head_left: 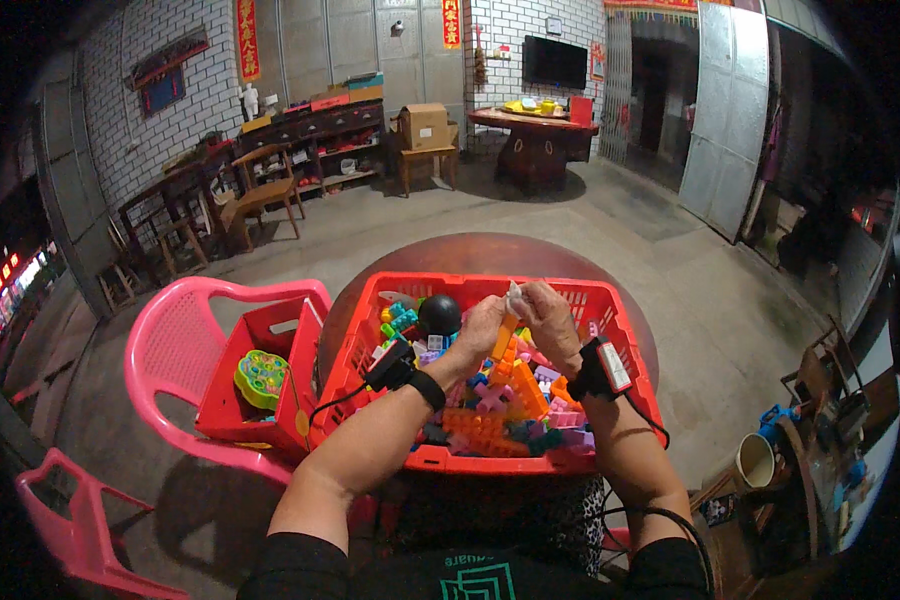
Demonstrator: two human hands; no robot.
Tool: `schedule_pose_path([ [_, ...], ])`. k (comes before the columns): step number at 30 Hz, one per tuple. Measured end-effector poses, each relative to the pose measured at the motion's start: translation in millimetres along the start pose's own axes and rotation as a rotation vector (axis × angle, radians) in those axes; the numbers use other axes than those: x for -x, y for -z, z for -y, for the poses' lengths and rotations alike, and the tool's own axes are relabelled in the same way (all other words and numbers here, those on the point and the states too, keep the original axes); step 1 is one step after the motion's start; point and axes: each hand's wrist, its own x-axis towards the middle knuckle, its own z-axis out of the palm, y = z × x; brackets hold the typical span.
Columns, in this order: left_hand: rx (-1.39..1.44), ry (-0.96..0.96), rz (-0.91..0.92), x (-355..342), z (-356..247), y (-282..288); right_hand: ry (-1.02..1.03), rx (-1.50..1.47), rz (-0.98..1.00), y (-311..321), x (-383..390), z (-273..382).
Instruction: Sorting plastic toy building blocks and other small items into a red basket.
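Observation:
Both my hands meet over the far half of a red plastic basket full of toy building blocks. My left hand is closed on an orange block, which points down toward the pile. Close beside it, my right hand has its fingers closed at a small whitish piece; its kind is too small to tell. Below the hands lie loose blocks in orange, pink, purple, blue and green, among them a large orange block. A black ball rests in the basket left of my left hand.
The basket stands on a round brown table. At the left, a pink plastic chair carries a red box with a green-yellow toy in it. Cables hang from both wrists. A cream bucket stands at the right.

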Motion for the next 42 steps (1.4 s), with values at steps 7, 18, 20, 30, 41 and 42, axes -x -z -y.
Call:
schedule_pose_path([
  [7,-0.266,-0.137,0.017,-4,-3,0,-0.585,-0.744,0.074,14,-5,-2],
  [18,-0.419,-0.353,-0.048,-15,-9,1,-0.617,-0.846,0.091,18,-6,-18],
  [20,-0.227,-0.420,-0.096,-17,-14,-4,-0.660,-0.787,0.039,10,-3,-19],
  [30,0.119,-0.093,-0.102,-3,-10,-6,-0.180,-0.115,-0.177,4,-8,11],
  [41,0.298,-0.071,-0.283,-11,-14,1,-0.025,0.114,0.009,-8,-4,37],
  [42,0.274,-0.128,-0.344,-17,-6,6,0.066,0.156,0.049,-9,-3,39],
])
